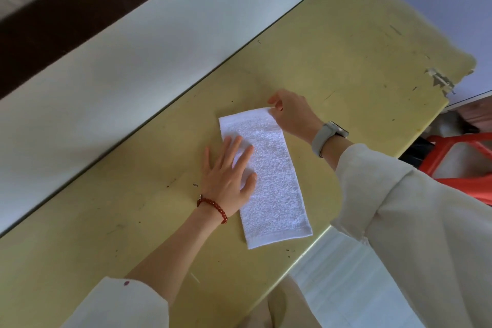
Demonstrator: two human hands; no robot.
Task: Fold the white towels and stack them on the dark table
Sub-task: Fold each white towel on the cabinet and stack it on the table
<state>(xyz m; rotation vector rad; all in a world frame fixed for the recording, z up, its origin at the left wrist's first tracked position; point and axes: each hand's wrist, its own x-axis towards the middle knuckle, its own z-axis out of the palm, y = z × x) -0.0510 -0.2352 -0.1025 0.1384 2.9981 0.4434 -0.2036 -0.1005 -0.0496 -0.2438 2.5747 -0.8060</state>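
A white towel (pixel 277 186), folded into a long narrow strip, lies flat on a yellow-green table (pixel 332 42). My left hand (pixel 229 173), with a red bead bracelet at the wrist, rests flat on the towel's left side with the fingers spread. My right hand (pixel 291 112), with a grey watch on the wrist, pinches the towel's far right corner. No other towel and no dark table are in view.
The table's far edge runs along a white wall (pixel 133 66). The near edge lies just below the towel, over a white tiled floor (pixel 343 282). A red plastic stool (pixel 463 165) stands at the right. The table's far right corner is chipped.
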